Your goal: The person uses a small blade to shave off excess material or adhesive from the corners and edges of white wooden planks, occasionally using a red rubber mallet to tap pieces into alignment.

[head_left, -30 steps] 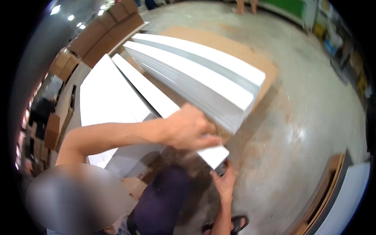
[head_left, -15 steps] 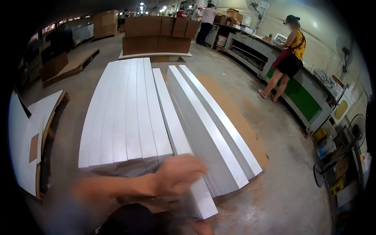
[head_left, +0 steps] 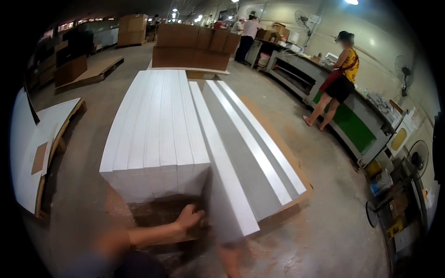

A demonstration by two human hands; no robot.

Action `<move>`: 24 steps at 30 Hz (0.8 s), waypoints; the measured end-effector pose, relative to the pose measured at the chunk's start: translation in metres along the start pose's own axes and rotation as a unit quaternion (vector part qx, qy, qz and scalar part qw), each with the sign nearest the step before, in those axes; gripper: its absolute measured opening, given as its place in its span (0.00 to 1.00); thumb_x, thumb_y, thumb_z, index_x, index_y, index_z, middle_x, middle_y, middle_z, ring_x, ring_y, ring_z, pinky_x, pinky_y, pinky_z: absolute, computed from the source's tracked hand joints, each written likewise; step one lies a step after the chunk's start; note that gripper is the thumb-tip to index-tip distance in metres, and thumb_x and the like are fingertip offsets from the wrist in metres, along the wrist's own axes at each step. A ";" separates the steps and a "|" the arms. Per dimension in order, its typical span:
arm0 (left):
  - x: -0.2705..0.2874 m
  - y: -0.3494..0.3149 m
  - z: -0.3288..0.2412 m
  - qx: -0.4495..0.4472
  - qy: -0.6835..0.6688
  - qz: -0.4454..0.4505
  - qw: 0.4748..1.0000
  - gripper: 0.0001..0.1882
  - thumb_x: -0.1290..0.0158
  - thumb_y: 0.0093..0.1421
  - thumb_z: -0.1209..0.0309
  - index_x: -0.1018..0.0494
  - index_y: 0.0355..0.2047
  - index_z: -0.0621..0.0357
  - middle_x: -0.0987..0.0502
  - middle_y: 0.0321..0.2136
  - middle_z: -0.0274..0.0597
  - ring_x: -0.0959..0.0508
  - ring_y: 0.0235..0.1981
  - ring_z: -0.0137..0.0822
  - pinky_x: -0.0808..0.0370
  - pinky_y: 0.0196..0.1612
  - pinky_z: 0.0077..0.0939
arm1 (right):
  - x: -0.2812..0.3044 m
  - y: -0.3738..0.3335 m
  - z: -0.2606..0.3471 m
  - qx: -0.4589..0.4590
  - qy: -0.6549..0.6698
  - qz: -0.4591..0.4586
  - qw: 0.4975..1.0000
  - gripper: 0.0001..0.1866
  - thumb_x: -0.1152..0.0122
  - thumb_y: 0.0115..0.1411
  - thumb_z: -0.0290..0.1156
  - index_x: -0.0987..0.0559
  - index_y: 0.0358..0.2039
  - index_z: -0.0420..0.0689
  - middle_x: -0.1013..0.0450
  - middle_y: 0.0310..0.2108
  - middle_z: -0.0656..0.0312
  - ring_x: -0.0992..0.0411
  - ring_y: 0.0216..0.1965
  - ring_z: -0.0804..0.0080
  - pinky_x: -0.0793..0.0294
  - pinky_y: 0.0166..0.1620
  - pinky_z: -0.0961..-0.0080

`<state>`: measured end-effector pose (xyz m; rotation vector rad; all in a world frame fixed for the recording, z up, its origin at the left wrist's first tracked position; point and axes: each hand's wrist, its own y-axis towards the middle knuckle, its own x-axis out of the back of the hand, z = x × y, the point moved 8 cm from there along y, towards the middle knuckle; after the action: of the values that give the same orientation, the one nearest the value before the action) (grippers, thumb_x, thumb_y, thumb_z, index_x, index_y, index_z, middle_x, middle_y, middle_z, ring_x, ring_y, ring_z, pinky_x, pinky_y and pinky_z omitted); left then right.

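Narrow white stack (head_left: pixel 225 171): your left hand (head_left: pixel 189 217) lies beside its near end, your blurred right hand (head_left: pixel 229 257) below. Neither grip's opening nor hold is discernible.

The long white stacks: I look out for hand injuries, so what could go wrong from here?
The jutting white stack is long and narrow, so a sideways knock might topple it. The right hand, blurred just below that stack's near end, could be pinched if the stack shifted. The left hand, near that stack and the wide white block, might scrape an edge.
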<state>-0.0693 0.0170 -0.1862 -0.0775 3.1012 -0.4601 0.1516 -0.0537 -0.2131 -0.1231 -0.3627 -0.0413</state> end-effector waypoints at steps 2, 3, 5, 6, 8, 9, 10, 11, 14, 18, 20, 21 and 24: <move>-0.015 0.013 0.003 0.006 -0.034 -0.003 0.999 0.15 0.50 0.66 0.74 0.26 0.49 0.71 0.19 0.37 0.48 0.22 0.38 0.37 0.25 0.44 0.35 | 0.000 0.004 -0.022 0.007 0.015 -0.004 1.000 0.27 0.28 0.55 0.30 0.25 0.52 0.32 0.21 0.46 0.51 0.24 0.48 0.66 0.27 0.54 0.71; -0.018 0.008 -0.002 0.017 -0.074 -0.028 0.997 0.16 0.50 0.65 0.74 0.26 0.51 0.70 0.19 0.38 0.48 0.22 0.39 0.38 0.25 0.44 0.36 | -0.001 0.006 -0.033 0.021 0.021 -0.001 1.000 0.27 0.28 0.55 0.30 0.25 0.52 0.32 0.21 0.46 0.51 0.24 0.49 0.67 0.27 0.54 0.71; -0.021 0.002 -0.010 0.009 -0.107 -0.072 0.992 0.18 0.51 0.64 0.75 0.27 0.54 0.68 0.20 0.42 0.49 0.22 0.42 0.40 0.25 0.46 0.37 | -0.002 0.006 -0.044 0.047 0.030 0.011 0.998 0.27 0.28 0.55 0.30 0.25 0.53 0.32 0.21 0.47 0.51 0.25 0.49 0.68 0.27 0.54 0.71; -0.017 0.003 -0.011 -0.011 -0.096 -0.094 0.991 0.19 0.51 0.64 0.75 0.28 0.55 0.67 0.20 0.44 0.50 0.22 0.43 0.40 0.25 0.47 0.37 | -0.003 0.007 -0.042 0.041 0.044 0.009 0.998 0.27 0.27 0.54 0.30 0.25 0.53 0.32 0.21 0.47 0.51 0.25 0.49 0.68 0.27 0.54 0.71; -0.009 0.016 -0.007 -0.111 0.029 -0.111 0.987 0.22 0.52 0.62 0.76 0.29 0.58 0.65 0.21 0.48 0.51 0.23 0.47 0.42 0.25 0.49 0.37 | -0.005 0.005 -0.040 0.023 0.069 0.008 0.997 0.28 0.27 0.54 0.30 0.25 0.53 0.32 0.22 0.48 0.51 0.25 0.50 0.67 0.27 0.54 0.70; -0.009 0.018 -0.001 -0.105 0.036 -0.115 0.987 0.23 0.52 0.61 0.77 0.29 0.58 0.66 0.21 0.49 0.51 0.23 0.48 0.42 0.26 0.50 0.37 | -0.005 0.003 -0.039 0.023 0.062 0.006 0.998 0.28 0.27 0.54 0.30 0.24 0.53 0.31 0.21 0.48 0.51 0.24 0.49 0.67 0.27 0.54 0.70; -0.012 0.020 0.006 -0.099 0.044 -0.119 0.987 0.24 0.52 0.60 0.77 0.30 0.58 0.66 0.22 0.50 0.52 0.23 0.49 0.42 0.26 0.51 0.36 | -0.004 0.000 -0.038 0.022 0.055 0.005 0.998 0.27 0.27 0.54 0.30 0.24 0.52 0.31 0.21 0.47 0.51 0.24 0.49 0.66 0.27 0.54 0.70; -0.015 0.022 0.007 -0.092 0.053 -0.121 0.987 0.25 0.53 0.59 0.77 0.30 0.59 0.67 0.22 0.50 0.52 0.24 0.49 0.43 0.26 0.52 0.36 | -0.004 0.000 -0.036 0.021 0.048 0.002 0.999 0.27 0.27 0.54 0.30 0.24 0.52 0.31 0.21 0.47 0.52 0.24 0.49 0.66 0.27 0.54 0.69; -0.004 0.040 0.024 -0.108 -0.001 -0.141 0.984 0.21 0.51 0.59 0.72 0.27 0.51 0.71 0.21 0.39 0.53 0.22 0.40 0.41 0.25 0.44 0.37 | -0.011 0.001 -0.029 0.002 0.046 0.029 0.999 0.26 0.28 0.55 0.30 0.22 0.51 0.31 0.20 0.45 0.52 0.23 0.47 0.66 0.26 0.53 0.69; -0.009 0.030 0.007 -0.148 -0.025 -0.185 0.971 0.21 0.51 0.59 0.71 0.26 0.49 0.73 0.20 0.36 0.56 0.21 0.37 0.41 0.24 0.41 0.38 | -0.006 0.013 -0.028 0.021 0.122 -0.003 0.992 0.23 0.27 0.54 0.29 0.21 0.48 0.32 0.20 0.43 0.55 0.24 0.45 0.70 0.26 0.51 0.72; -0.021 0.032 0.004 -0.130 -0.025 -0.151 0.980 0.22 0.51 0.58 0.72 0.27 0.50 0.74 0.19 0.38 0.59 0.21 0.39 0.44 0.24 0.44 0.39 | 0.005 0.014 -0.031 0.025 0.115 -0.019 0.993 0.22 0.25 0.52 0.27 0.21 0.45 0.32 0.20 0.42 0.58 0.25 0.43 0.73 0.26 0.49 0.75; -0.022 0.031 -0.007 -0.148 -0.019 -0.150 0.977 0.22 0.51 0.57 0.72 0.27 0.50 0.74 0.19 0.38 0.59 0.20 0.39 0.45 0.24 0.45 0.40 | 0.005 0.019 -0.030 0.035 0.116 -0.026 0.992 0.22 0.25 0.52 0.26 0.22 0.45 0.32 0.20 0.42 0.57 0.25 0.43 0.73 0.26 0.49 0.74; -0.017 0.044 0.014 -0.140 -0.005 -0.192 0.971 0.21 0.52 0.56 0.72 0.25 0.48 0.71 0.20 0.31 0.49 0.24 0.32 0.34 0.25 0.38 0.34 | 0.005 0.023 -0.038 0.036 0.119 -0.024 0.992 0.22 0.25 0.52 0.25 0.22 0.46 0.31 0.21 0.42 0.56 0.24 0.44 0.71 0.26 0.49 0.73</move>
<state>-0.0538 0.0554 -0.2124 -0.6846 3.1159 -0.0150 0.1704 -0.0361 -0.2491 -0.0371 -0.1276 -0.0895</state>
